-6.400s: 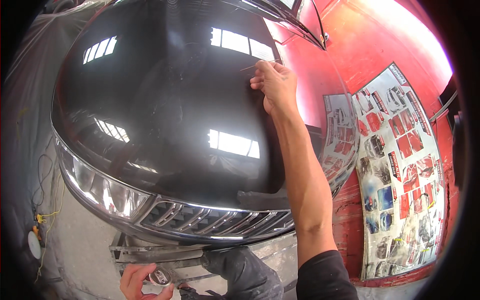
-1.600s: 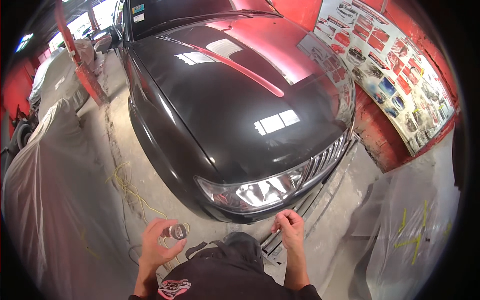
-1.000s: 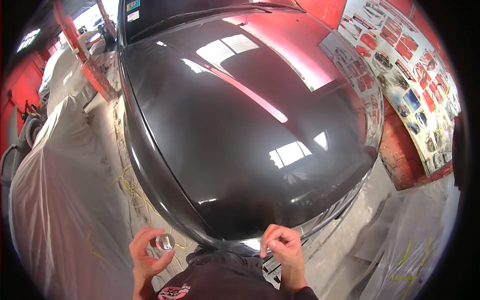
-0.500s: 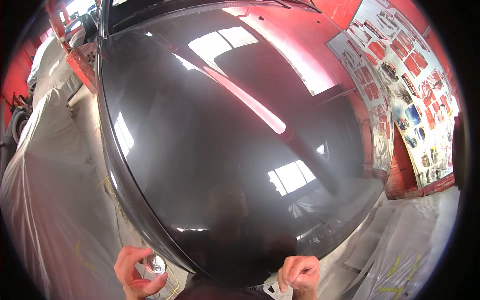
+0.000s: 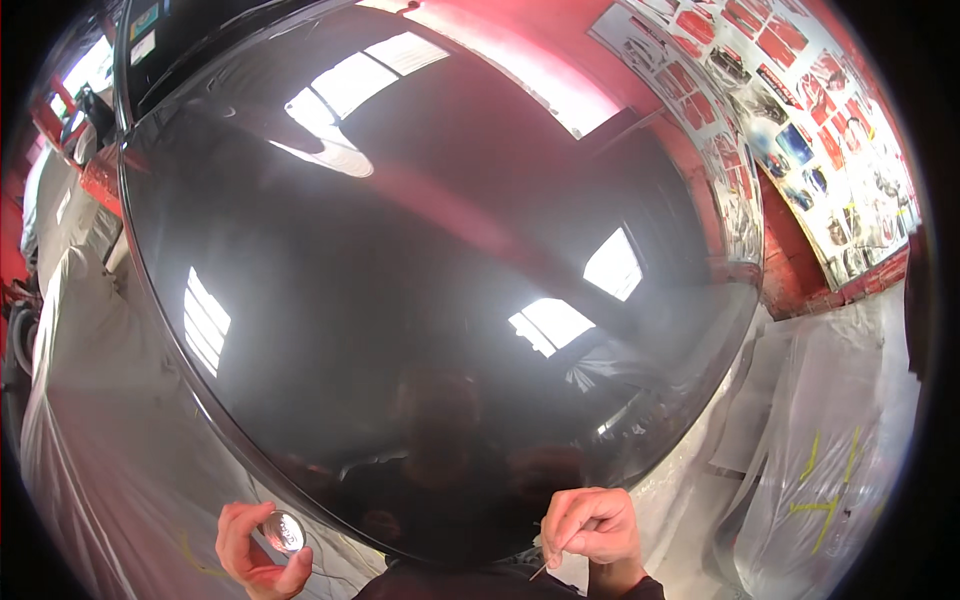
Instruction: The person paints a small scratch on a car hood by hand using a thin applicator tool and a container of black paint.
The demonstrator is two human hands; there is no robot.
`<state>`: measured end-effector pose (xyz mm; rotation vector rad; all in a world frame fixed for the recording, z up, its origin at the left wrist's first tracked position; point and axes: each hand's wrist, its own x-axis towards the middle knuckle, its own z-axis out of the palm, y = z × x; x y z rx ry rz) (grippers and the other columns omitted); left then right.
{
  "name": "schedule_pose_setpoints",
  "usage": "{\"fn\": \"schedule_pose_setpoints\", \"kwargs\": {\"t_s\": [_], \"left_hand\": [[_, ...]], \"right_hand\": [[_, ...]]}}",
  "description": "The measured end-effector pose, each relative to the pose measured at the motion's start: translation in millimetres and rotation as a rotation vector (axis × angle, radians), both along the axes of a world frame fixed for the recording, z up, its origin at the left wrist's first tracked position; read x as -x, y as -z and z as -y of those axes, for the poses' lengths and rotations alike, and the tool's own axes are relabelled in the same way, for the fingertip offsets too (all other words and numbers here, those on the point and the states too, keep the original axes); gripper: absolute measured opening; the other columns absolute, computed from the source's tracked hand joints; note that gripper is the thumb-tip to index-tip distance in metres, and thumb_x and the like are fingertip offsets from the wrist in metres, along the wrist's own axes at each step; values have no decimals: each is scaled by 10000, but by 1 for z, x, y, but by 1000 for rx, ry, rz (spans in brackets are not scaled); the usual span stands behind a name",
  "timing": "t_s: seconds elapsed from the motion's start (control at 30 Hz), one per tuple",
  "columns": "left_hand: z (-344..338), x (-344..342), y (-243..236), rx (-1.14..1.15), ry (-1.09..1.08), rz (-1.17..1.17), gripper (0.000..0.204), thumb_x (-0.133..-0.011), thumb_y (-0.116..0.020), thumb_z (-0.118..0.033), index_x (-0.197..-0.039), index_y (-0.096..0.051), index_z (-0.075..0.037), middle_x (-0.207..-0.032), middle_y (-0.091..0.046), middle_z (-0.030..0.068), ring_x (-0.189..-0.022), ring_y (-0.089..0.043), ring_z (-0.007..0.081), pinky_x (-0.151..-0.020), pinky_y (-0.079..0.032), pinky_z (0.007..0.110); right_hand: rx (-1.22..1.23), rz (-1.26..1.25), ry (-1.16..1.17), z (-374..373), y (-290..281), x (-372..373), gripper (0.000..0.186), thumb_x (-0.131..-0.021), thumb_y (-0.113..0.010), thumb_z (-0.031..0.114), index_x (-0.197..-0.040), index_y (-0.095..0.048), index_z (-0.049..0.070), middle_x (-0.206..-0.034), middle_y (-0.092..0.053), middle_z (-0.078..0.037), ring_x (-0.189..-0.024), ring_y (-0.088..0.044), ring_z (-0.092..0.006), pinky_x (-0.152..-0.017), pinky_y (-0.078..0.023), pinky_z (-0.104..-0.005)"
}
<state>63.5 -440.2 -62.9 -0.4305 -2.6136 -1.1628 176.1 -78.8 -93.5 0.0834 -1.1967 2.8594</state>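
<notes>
A glossy black car hood (image 5: 420, 310) fills the middle, mirroring windows and red walls. My left hand (image 5: 250, 550), low at the left beside the hood's edge, grips a small round silver tin (image 5: 283, 531) between thumb and fingers. My right hand (image 5: 592, 530), at the hood's near edge, is closed in a pinch on a thin stick-like tool (image 5: 536, 573) that points downward; its tip is hard to make out. Neither hand visibly presses on the paint.
A poster board (image 5: 810, 130) leans on the red wall at the upper right. Plastic sheeting (image 5: 95, 390) covers things along the left, and more with yellow tape (image 5: 830, 420) is at the lower right. A red post (image 5: 100, 180) stands at the upper left.
Earlier my right arm reached over the hood; later both hands were low before the headlight. The view has since moved in over the hood, which now fills it; both hands stay low.
</notes>
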Motion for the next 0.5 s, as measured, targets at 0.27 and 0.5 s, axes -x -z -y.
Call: {"fn": "schedule_pose_setpoints", "kwargs": {"t_s": [0.27,0.5], "left_hand": [[-26,-7,-11,-20,64,36,612,-682,-831,-449,-1049,-683,17,-905,-583,90,-827,-539,206,-721,-402,317],[-50,-7,-21,-18,140,47,589,-640,-847,-386,-1045,-700,16,-893,-625,88,-816,-578,205,-717,-433,316]], "right_hand": [[-83,-11,207,-21,6,-22,56,-877,-688,-95,-932,-699,-105,-835,-662,-206,-667,-686,-248,-590,-568,-331],[-182,-61,310,-34,21,-27,123,-907,-743,12,-883,-682,-93,-807,-636,-204,-596,-694,-284,-508,-575,-342]]}}
